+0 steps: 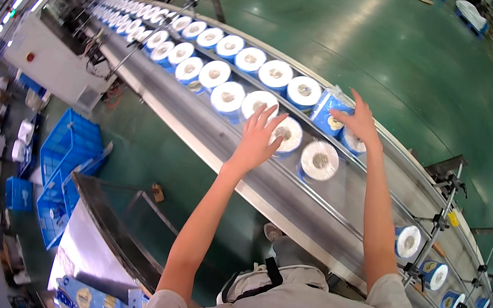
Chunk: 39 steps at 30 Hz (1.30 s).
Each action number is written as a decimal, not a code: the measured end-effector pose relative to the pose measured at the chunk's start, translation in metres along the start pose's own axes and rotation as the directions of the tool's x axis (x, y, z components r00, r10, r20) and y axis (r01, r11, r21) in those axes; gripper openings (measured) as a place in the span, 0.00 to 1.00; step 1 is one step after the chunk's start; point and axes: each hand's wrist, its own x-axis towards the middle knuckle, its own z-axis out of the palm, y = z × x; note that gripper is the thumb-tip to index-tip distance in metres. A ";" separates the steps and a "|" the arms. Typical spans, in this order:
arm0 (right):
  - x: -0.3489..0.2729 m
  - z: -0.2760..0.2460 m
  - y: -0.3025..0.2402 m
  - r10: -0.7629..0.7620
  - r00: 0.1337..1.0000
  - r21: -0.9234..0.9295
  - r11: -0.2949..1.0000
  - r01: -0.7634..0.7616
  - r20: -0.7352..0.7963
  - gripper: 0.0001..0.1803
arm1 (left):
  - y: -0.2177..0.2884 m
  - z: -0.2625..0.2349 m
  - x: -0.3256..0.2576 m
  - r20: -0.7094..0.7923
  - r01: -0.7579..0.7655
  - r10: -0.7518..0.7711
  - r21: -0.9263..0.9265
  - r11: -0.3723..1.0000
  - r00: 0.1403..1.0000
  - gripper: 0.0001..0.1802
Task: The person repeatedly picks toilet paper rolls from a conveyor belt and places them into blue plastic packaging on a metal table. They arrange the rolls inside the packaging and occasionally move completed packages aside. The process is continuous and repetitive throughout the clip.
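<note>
Over the near lane of the conveyor (199, 121), my left hand (255, 139) is spread open. Its fingertips overlap a white paper roll in clear-and-blue wrap (258, 101), and another wrapped roll (289, 136) sits just right of them. Whether they touch is hard to tell. My right hand (363, 123) is above the far lane, thumb and forefinger apart. The thumb lies across a tipped roll (327, 117) whose blue printed side faces up. Partly under this hand is an upright roll (351, 142). A further upright roll (320, 160) stands alone between my arms.
Two lines of upright rolls (230, 46) run back to the far left. Metal rails and clamped posts (451, 190) cross the belt at right, with several spaced rolls (434, 274). Blue crates (68, 139) and a metal table (78, 250) with blue packaging stand at left.
</note>
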 end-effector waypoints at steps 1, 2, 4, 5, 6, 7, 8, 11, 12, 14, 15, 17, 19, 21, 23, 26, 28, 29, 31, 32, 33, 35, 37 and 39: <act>0.020 0.005 0.001 0.048 0.998 -0.003 0.999 -0.048 0.028 0.59 | 0.008 -0.013 -0.007 -0.006 0.041 -0.042 -0.107 0.993 0.999 0.31; 0.045 0.010 0.006 0.027 0.999 -0.057 0.998 -0.025 0.034 0.58 | 0.012 -0.023 -0.020 -0.006 0.083 -0.087 -0.209 0.974 0.996 0.29; 0.086 0.014 0.016 -0.023 0.998 -0.163 0.986 0.031 0.055 0.56 | 0.015 -0.037 -0.060 -0.037 0.116 -0.129 -0.243 0.963 0.991 0.25; 0.090 0.017 0.006 -0.022 0.996 -0.147 0.989 0.034 0.086 0.53 | 0.015 -0.046 -0.094 -0.015 0.215 -0.226 -0.248 0.944 0.974 0.24; 0.088 0.021 -0.010 -0.025 0.991 -0.134 0.990 0.043 0.131 0.50 | 0.019 -0.054 -0.137 0.003 0.324 -0.334 -0.254 0.911 0.943 0.23; 0.085 0.024 -0.022 -0.032 0.984 -0.129 0.990 0.055 0.175 0.47 | 0.024 -0.060 -0.181 -0.025 0.368 -0.386 -0.248 0.896 0.922 0.21; 0.080 0.025 -0.012 -0.171 0.981 -0.052 0.983 0.176 0.089 0.43 | 0.029 -0.063 -0.220 -0.074 0.401 -0.429 -0.245 0.883 0.900 0.20; 0.043 0.018 -0.040 -0.318 0.946 -0.005 0.948 0.318 -0.071 0.36 | 0.072 -0.061 -0.354 -0.019 0.682 -0.751 -0.404 0.610 0.660 0.19; 0.028 0.009 -0.061 -0.341 0.936 -0.017 0.940 0.341 -0.091 0.32 | 0.093 -0.059 -0.392 0.037 0.737 -0.841 -0.503 0.451 0.539 0.19; -0.011 0.013 -0.117 -0.451 0.884 0.125 0.877 0.464 -0.119 0.31 | 0.135 -0.064 -0.428 0.138 0.719 -0.932 -0.676 0.160 0.336 0.21; -0.043 0.029 -0.157 -0.492 0.868 0.232 0.838 0.493 -0.069 0.32 | 0.154 -0.074 -0.433 0.242 0.695 -0.940 -0.719 -0.007 0.241 0.25; -0.099 0.083 -0.218 -0.674 0.732 0.410 0.699 0.586 0.104 0.35 | 0.174 -0.061 -0.449 0.116 0.315 -0.935 -0.949 -0.004 0.336 0.35; -0.175 0.139 -0.269 -0.826 0.462 0.612 0.555 0.564 0.323 0.39 | 0.197 -0.079 -0.433 0.052 0.018 -0.939 -0.999 -0.048 0.341 0.47; -0.300 0.185 -0.303 -0.845 0.066 0.778 0.516 0.357 0.530 0.43 | 0.222 -0.058 -0.437 -0.154 -0.426 -0.953 -0.904 0.028 0.263 0.55; -0.422 0.177 -0.312 -0.729 -0.295 0.782 0.533 0.323 0.618 0.41 | 0.264 -0.049 -0.447 -0.310 -0.739 -0.944 -0.661 0.131 0.110 0.50; -0.551 0.171 -0.293 -0.577 -0.715 0.900 0.087 0.427 0.395 0.44 | 0.345 -0.041 -0.514 -0.385 -0.763 -0.861 -0.427 0.485 -0.332 0.45; -0.604 0.166 -0.289 -0.353 -0.891 0.959 0.094 0.269 0.284 0.46 | 0.400 -0.011 -0.567 -0.354 -0.648 -0.757 -0.392 0.653 -0.549 0.48; -0.626 0.171 -0.285 -0.261 -0.933 0.965 0.148 0.217 0.249 0.48 | 0.430 -0.011 -0.592 -0.369 -0.660 -0.714 -0.282 0.696 -0.595 0.48; -0.662 0.167 -0.288 -0.095 -0.968 0.959 0.189 0.210 0.230 0.44 | 0.496 -0.006 -0.649 -0.224 -0.415 -0.464 -0.234 0.879 -0.857 0.48; -0.681 0.166 -0.289 -0.028 -0.971 0.956 0.184 0.228 0.237 0.42 | 0.532 -0.004 -0.688 -0.195 -0.249 -0.279 -0.164 0.955 -0.940 0.49; -0.693 0.176 -0.288 0.005 -0.978 0.972 0.114 0.207 0.208 0.40 | 0.572 -0.015 -0.719 -0.222 -0.180 -0.189 -0.058 0.982 -0.957 0.48; -0.722 0.188 -0.288 0.050 -0.986 0.986 0.034 0.161 0.159 0.34 | 0.655 -0.027 -0.794 -0.150 0.052 0.093 0.257 0.965 -0.984 0.42; -0.749 0.197 -0.291 0.098 -0.980 0.982 0.050 0.180 0.175 0.34 | 0.714 -0.064 -0.832 -0.195 0.281 0.309 0.159 0.946 -0.931 0.34; -0.773 0.205 -0.290 0.093 -0.978 0.981 0.038 0.189 0.184 0.31 | 0.739 -0.079 -0.863 -0.209 0.462 0.453 0.003 0.887 -0.867 0.29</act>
